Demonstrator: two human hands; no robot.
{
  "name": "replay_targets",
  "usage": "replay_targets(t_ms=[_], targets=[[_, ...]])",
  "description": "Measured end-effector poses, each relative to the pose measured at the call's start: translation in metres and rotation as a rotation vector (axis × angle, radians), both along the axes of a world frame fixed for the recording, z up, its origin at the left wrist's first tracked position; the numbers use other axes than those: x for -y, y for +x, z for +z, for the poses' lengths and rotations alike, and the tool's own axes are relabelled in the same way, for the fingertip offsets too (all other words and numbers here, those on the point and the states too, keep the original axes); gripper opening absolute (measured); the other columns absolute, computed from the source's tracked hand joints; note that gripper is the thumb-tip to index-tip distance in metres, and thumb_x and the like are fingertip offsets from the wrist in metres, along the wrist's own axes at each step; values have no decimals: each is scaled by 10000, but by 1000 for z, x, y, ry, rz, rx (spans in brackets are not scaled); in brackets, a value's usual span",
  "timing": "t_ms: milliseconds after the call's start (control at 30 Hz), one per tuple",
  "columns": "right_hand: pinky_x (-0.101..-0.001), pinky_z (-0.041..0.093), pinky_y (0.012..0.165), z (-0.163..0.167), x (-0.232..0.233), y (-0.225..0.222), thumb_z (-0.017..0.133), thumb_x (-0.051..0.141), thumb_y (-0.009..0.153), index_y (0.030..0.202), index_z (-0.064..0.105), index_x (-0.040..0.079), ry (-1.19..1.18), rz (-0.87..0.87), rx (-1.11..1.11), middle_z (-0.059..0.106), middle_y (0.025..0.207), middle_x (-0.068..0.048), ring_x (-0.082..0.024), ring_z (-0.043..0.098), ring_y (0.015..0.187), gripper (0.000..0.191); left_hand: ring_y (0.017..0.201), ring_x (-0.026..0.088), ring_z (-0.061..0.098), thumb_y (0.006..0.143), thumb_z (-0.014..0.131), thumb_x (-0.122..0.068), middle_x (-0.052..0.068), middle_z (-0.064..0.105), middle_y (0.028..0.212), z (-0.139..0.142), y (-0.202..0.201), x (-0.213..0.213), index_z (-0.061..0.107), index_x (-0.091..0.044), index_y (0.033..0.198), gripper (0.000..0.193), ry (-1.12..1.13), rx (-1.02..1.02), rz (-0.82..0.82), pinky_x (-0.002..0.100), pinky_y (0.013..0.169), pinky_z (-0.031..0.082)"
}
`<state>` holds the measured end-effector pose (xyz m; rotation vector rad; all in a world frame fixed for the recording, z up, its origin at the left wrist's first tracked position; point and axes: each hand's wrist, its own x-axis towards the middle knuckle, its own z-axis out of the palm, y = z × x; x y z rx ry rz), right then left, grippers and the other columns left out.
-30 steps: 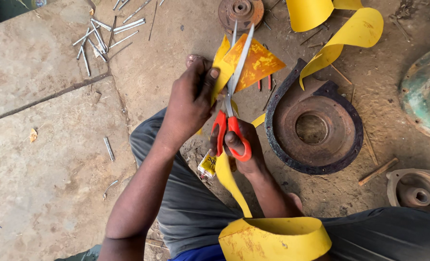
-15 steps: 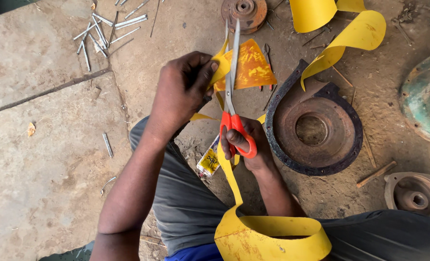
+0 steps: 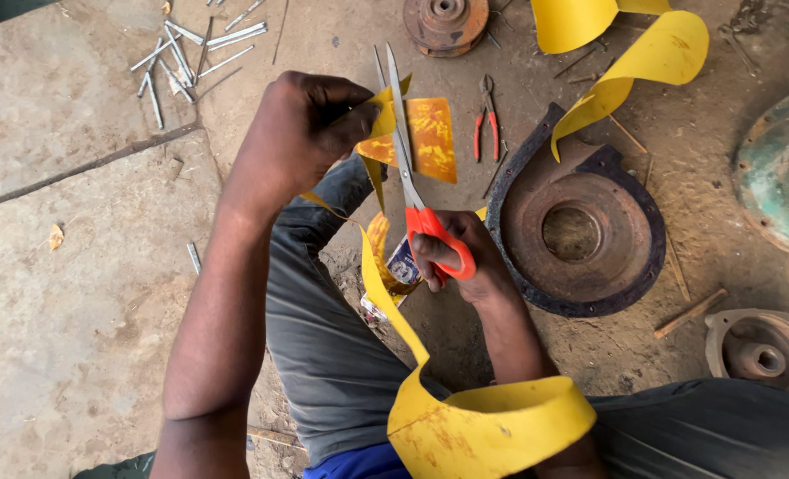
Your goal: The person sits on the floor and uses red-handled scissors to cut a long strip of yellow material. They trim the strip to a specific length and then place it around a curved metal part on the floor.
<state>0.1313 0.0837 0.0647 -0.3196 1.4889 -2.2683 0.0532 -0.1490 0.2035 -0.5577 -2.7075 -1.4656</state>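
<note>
Head view, left hand (image 3: pixel 301 133) fingers pinching yellow sheet (image 3: pixel 430 137), right hand (image 3: pixel 455 262) fingers gripping orange-handled scissors (image 3: pixel 417 191) cutting beside them.

concrete floor (image 3: pixel 75 337) carrying all | metal rods (image 3: pixel 181 53) lying scattered top left | red-handled pliers (image 3: pixel 486 124) lying beside rusty round plate (image 3: pixel 576 232) | small rusty disc (image 3: pixel 446 22) sitting at top | yellow curled sheet (image 3: pixel 652 58) resting top right

Orange-handled scissors (image 3: pixel 417 191), yellow plastic strip (image 3: pixel 479 426)
</note>
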Motion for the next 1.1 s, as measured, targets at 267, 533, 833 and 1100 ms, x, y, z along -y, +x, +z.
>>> replay_targets(t_ms=[267, 533, 833, 1100], targets=[[-229, 325, 391, -45, -5, -34, 755, 533, 877, 728, 615, 104, 191, -171, 188, 584, 568, -7, -82, 506, 414, 475, 647, 63, 585, 964, 713, -190, 12, 676, 749, -84, -78, -29, 764, 37, 1030, 242, 193, 281, -102, 255, 588, 492], [-227, 345, 420, -100, -22, -47, 762, 570, 857, 744, 637, 121, 233, -295, 383, 569, 576, 13, -74, 509, 449, 480, 501, 100, 547, 979, 695, -279, 26, 658, 693, -169, -99, -76, 713, 16, 1040, 302, 200, 471, -137, 264, 453, 441], [-221, 361, 460, -110, -46, -48, 611, 656, 869, 879, 646, 135, 131, -68, 490, 681, 682, -37, -106, 624, 558, 522, 579, 79, 606, 974, 738, -270, 13, 683, 689, -191, -96, -90, 749, -9, 942, 263, 64, 234, -95, 242, 519, 470], [-227, 426, 556, -126, -104, -42, 612, 571, 947, 1065, 688, 68, 417, -18, 341, 753, 900, -72, -143, 702, 765, 522, 458, 72, 454, 940, 770, -262, 12, 597, 645, -126, -88, -64, 708, 5, 885, 280, 374, 626, -94, 248, 404, 339]])
